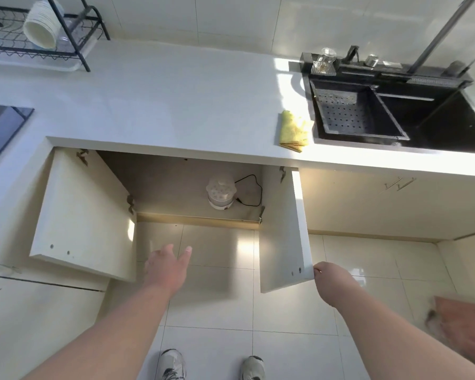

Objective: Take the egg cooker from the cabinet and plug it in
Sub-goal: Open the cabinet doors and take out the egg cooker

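Observation:
A small white egg cooker (221,193) with a clear domed lid stands on the cabinet floor (176,196), towards the right. Its black cord (254,189) loops behind it against the cabinet's right wall. Both cabinet doors stand open. My left hand (168,266) hangs in front of the opening, fingers apart and holding nothing, well short of the cooker. My right hand (330,278) grips the lower outer corner of the right door (281,237).
The left door (85,215) swings out to the left. Above is a white countertop (176,100) with a yellow cloth (294,128), a black sink (395,111) at right, a dish rack (39,31) at back left and a cooktop (0,127) at left. My shoes (211,366) stand on the tiled floor.

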Motion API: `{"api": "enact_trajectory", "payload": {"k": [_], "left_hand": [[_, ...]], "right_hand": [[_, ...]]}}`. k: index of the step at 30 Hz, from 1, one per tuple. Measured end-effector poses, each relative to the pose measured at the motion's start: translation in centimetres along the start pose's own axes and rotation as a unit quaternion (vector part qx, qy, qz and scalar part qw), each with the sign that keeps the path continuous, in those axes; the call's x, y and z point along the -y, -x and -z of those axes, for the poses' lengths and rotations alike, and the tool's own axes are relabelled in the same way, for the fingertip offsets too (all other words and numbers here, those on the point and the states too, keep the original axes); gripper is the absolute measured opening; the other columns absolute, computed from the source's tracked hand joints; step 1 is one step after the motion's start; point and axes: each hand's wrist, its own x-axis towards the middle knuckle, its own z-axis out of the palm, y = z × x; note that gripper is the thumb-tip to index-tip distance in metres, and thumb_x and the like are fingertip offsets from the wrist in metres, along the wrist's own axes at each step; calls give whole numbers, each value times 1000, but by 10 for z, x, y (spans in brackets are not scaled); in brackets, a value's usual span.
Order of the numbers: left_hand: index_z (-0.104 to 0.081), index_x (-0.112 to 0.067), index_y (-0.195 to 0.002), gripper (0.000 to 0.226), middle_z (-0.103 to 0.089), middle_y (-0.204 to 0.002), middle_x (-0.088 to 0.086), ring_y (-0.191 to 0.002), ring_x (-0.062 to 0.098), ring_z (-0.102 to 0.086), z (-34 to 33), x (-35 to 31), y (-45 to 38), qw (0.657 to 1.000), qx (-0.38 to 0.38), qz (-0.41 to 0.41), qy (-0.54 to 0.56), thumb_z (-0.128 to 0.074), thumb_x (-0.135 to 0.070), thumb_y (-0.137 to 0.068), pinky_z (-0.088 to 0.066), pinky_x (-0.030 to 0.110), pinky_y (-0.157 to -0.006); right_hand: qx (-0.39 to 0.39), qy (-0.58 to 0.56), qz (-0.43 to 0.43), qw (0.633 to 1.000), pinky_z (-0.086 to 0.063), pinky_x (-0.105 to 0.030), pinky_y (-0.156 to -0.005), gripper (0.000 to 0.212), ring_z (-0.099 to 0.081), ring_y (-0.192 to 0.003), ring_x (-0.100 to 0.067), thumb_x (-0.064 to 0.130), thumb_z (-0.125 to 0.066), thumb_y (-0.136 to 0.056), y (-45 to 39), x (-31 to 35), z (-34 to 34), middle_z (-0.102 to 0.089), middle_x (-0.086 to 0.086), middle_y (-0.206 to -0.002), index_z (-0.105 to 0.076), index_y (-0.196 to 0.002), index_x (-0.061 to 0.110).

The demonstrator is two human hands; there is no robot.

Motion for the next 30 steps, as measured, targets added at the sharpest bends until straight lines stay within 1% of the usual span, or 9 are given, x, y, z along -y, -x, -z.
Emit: {"api": "enact_trajectory", "payload": {"k": [3,5,7,10,13,18,22,27,30], "left_hand": [[-46,-8,-157,71,-51,-152,24,-141,41,-48,-4,-10,8,1000,20,-15,6,-45,-59,-107,-41,47,-113],[-49,-7,-154,70,-54,-148,22,-137,40,-52,-4,-17,12,999,26,-22,8,-46,-58,-107,-43,44,-108],[-55,-8,-146,62,-61,-136,16,-129,38,-56,-1,-24,16,999,26,-31,23,-46,-57,-107,-43,41,-101],[-59,-18,-120,43,-57,-97,-2,-103,28,-54,7,-31,22,997,25,-44,61,-43,-56,-108,-43,40,-91],[-63,-13,-127,51,-66,-112,5,-107,27,-61,20,-37,21,994,23,-37,104,-43,-56,-109,-42,37,-88],[-52,-17,-91,43,-52,-86,6,-81,24,-50,39,-43,0,991,25,-18,131,-43,-55,-108,-37,38,-75],[-64,-6,-108,56,-66,-106,7,-95,25,-58,52,-47,-43,988,29,5,150,-44,-58,-107,-41,38,-83],[-54,-22,-107,45,-55,-97,-11,-97,18,-54,65,-46,-133,990,66,5,127,-40,-65,-105,-39,37,-89],[-53,-28,-117,41,-57,-112,-5,-112,22,-54,78,-50,-172,988,78,-3,137,-42,-66,-105,-45,43,-104]], "right_hand": [[-44,-89,-25,995,-48,-37,-86,50,-61,-121,-32,13,-36,-105,4,3,9,-64,-8,-143,-55,-151,21],[-110,-134,-16,985,-48,-40,-95,53,-57,-129,-33,13,-37,-104,9,11,16,-57,-10,-151,-50,-154,21],[-173,-169,21,970,-47,-41,-97,46,-57,-126,-31,17,-40,-105,15,23,22,-60,-8,-144,-54,-150,20],[-187,-267,81,942,-47,-34,-77,39,-60,-96,-23,18,-42,-106,25,51,29,-69,1,-108,-60,-140,22],[-139,-409,90,897,-54,-34,-64,32,-62,-75,-20,16,-44,-104,34,87,36,-65,5,-82,-64,-128,26],[-37,-574,37,817,-63,-38,-66,23,-68,-79,-16,16,-55,-100,24,137,38,-71,0,-98,-71,-114,25],[13,-673,-40,738,-60,-32,-59,20,-70,-79,-23,15,-60,-100,-13,165,39,-71,-8,-100,-74,-113,18],[-15,-697,-113,708,-59,-36,-60,15,-71,-84,-25,24,-61,-103,-69,205,24,-71,-10,-103,-71,-114,20],[-16,-710,-142,690,-60,-39,-64,11,-72,-88,-27,28,-61,-103,-89,219,19,-73,-12,-108,-69,-110,25]]}}
